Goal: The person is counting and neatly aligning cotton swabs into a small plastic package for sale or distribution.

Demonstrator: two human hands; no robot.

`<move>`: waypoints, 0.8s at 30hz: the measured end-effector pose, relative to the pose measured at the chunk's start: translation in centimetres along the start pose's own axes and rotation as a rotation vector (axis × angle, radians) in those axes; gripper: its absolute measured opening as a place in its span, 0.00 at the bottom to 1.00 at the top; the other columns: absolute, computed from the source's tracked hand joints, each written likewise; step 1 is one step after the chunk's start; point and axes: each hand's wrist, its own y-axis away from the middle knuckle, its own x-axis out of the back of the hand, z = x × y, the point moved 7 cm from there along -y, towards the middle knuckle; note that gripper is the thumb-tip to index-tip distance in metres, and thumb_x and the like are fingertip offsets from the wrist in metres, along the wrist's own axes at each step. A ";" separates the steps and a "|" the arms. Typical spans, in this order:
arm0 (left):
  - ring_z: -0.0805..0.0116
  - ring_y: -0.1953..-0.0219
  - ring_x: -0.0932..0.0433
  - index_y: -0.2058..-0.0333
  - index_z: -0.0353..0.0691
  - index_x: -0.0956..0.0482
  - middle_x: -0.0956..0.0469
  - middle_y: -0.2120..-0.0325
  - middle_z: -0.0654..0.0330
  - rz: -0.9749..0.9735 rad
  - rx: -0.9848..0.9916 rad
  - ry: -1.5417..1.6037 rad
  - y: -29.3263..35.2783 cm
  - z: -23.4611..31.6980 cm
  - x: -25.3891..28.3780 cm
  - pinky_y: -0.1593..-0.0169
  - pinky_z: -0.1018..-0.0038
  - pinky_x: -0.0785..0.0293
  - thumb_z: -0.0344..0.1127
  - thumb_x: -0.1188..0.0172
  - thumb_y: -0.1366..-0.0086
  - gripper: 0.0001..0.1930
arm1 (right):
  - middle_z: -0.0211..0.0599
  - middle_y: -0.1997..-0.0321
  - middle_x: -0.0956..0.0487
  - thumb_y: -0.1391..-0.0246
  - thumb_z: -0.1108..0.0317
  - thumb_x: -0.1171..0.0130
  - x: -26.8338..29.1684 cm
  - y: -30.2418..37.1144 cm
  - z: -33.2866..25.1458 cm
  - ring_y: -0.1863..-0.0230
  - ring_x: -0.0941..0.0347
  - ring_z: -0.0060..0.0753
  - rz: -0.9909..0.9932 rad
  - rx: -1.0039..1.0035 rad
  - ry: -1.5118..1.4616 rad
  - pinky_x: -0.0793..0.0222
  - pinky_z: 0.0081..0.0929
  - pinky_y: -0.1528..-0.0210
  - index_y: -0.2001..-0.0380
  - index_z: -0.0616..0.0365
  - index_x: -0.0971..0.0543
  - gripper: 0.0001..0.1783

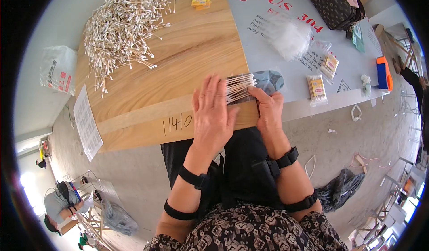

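A small bundle of cotton swabs point(240, 89) lies crosswise at the front edge of the wooden table, on or in something dark that is mostly hidden. My left hand point(209, 115) rests flat with fingers stretched out, its edge against the left ends of the swabs. With its thumb on their right ends, my right hand point(269, 108) is closed at the other side, its curled fingers partly hidden. Just beyond the right thumb is a grey-blue patterned piece with a rounded end point(271, 80). A big heap of loose cotton swabs point(123, 27) covers the table's far left.
Right of the wooden top point(196, 41), a grey sheet-covered surface holds clear plastic bags point(290, 36), packed swabs point(317, 90), an orange-and-blue tape dispenser point(384, 74) and a dark patterned bag point(333, 3). Yellow cards point(201, 1) lie far; a printed sheet point(87, 123) hangs over the left edge.
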 end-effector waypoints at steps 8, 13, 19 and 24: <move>0.54 0.60 0.29 0.63 0.39 0.21 0.27 0.66 0.58 0.170 0.005 0.083 0.7 0.5 0.8 0.55 0.61 0.33 0.23 0.37 0.48 0.12 | 0.32 0.68 0.18 0.53 0.80 0.37 0.3 -0.1 0.3 0.71 0.25 0.22 -0.014 0.000 0.008 0.29 0.20 0.66 0.68 0.67 0.19 0.06; 0.55 0.62 0.29 0.64 0.40 0.21 0.28 0.68 0.59 0.149 -0.025 0.040 0.6 0.4 0.3 0.57 0.62 0.34 0.24 0.36 0.48 0.11 | 0.32 0.68 0.18 0.53 0.79 0.37 0.3 0.0 0.2 0.71 0.25 0.21 0.001 -0.011 0.020 0.29 0.20 0.66 0.68 0.66 0.19 0.06; 0.56 0.62 0.29 0.64 0.40 0.23 0.27 0.68 0.60 0.203 0.008 0.061 0.3 0.1 0.3 0.56 0.62 0.35 0.24 0.36 0.48 0.11 | 0.32 0.68 0.19 0.52 0.80 0.38 0.2 0.1 0.0 0.71 0.25 0.21 -0.006 0.018 0.034 0.30 0.19 0.66 0.68 0.67 0.19 0.06; 0.55 0.62 0.29 0.64 0.40 0.23 0.27 0.68 0.59 0.169 0.002 0.050 0.2 0.1 0.2 0.56 0.62 0.35 0.24 0.35 0.48 0.12 | 0.32 0.69 0.19 0.53 0.79 0.38 0.4 0.0 0.4 0.71 0.26 0.21 0.003 -0.009 0.021 0.31 0.20 0.67 0.70 0.66 0.19 0.04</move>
